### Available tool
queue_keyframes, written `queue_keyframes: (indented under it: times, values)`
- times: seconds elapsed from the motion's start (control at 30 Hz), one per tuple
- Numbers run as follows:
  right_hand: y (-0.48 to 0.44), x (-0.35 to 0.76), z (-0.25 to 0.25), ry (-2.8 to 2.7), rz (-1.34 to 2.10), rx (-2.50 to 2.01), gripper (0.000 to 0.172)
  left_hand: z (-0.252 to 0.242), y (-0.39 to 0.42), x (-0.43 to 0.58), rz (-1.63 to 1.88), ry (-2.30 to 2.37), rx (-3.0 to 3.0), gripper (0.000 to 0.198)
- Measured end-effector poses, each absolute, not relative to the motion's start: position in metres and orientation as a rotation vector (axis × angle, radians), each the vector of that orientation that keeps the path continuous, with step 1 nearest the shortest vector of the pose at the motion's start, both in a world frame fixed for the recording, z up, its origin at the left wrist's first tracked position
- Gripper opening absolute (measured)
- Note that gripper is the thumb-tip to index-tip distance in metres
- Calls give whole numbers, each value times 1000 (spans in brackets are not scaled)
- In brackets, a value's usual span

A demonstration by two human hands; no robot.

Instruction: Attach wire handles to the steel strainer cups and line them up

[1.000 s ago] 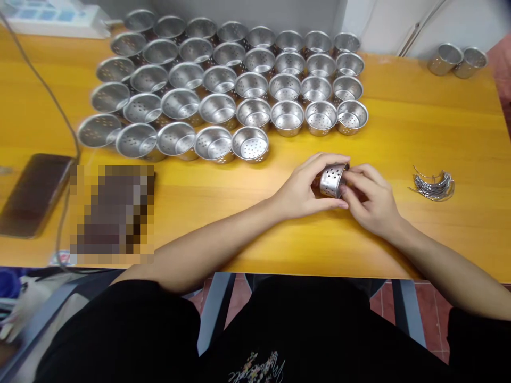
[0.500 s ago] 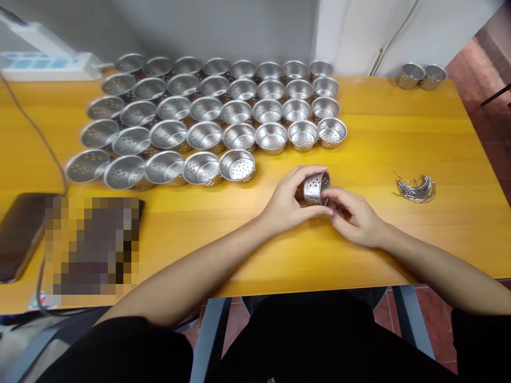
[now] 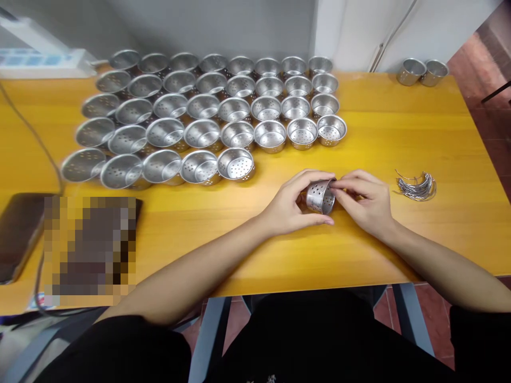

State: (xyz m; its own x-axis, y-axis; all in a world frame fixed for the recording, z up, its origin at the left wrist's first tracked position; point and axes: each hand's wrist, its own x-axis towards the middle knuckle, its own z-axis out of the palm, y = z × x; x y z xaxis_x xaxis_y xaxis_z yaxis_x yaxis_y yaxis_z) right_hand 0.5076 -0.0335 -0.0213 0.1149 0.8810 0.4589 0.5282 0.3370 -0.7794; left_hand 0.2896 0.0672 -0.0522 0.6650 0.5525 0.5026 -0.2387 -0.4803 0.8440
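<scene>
A small perforated metal cup [image 3: 320,197] lies on its side just above the yellow table [image 3: 399,138], mouth turned to the right. My left hand [image 3: 293,205] wraps round its closed end, thumb below and fingers over the top. My right hand [image 3: 365,202] pinches at the cup's rim with fingertips together; whatever thin part it holds there is hidden. A bundle of bent wire handles [image 3: 417,186] lies to the right of my right hand.
Several rows of identical perforated cups [image 3: 211,114] stand upright across the table's back left. Two more cups [image 3: 423,72] sit at the far right corner. A dark phone [image 3: 18,234], a cable [image 3: 24,125] and a blurred patch lie at left. A white device [image 3: 40,53] sits at the back left.
The cup has tilted slightly, and my right hand has risen from below the rim to its upper edge. The view has shifted a little.
</scene>
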Motion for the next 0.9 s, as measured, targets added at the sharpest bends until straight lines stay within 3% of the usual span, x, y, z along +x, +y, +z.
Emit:
queue_keyframes:
  times: [0.1,0.3,0.47,0.6,0.77,0.9]
  values:
    - [-35,506,-19,-1711,348,-1321,20,-52,67,289,968,245,1852,97]
    - [-46,507,-16,-2068,352,-1277,20,-50,66,288,954,250,1903,94]
    - [-47,516,-6,-1979,759,-1155,27,-51,66,287,956,315,1857,95]
    - [-43,532,-1,-1840,1046,-1120,9,-51,66,287,926,287,1833,96]
    - [-37,530,-9,-1510,871,-1299,17,-52,65,287,900,306,1707,99]
    - [-36,523,-18,-1415,709,-1362,11,-51,64,288,880,288,1740,99]
